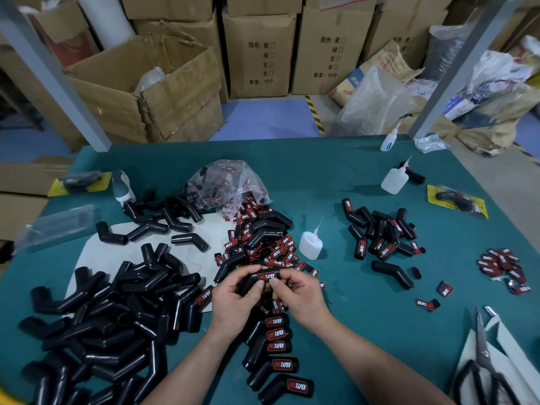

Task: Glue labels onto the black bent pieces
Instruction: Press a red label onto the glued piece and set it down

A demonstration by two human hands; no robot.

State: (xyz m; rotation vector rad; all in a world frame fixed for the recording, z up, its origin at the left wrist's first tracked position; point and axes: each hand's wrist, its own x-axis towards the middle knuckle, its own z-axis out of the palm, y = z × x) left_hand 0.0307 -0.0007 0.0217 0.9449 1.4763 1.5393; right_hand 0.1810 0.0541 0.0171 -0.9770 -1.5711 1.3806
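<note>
Black glossy bent piece point(249, 283) is up in both our hands right now, over the middle of the teal tabletop point(365, 331), with a red-and-black printed label point(266, 276) already sitting on it. Our left hand point(233, 302) has its grip curled round the lower end, our right hand point(301, 296) pinches the other end, and both thumbs press at the label's edge. So we reckon this one's at the press-down stage.

Progress-wise, a row of labelled pieces point(280, 355) lies between our forearms and another labelled bunch point(382, 235) sits off to the right. But the heap of bare black pieces point(117, 323) on the left is big, and loose labels point(263, 247) are piled beside the small clear glue bottle point(310, 244), so there's lots left.
</note>
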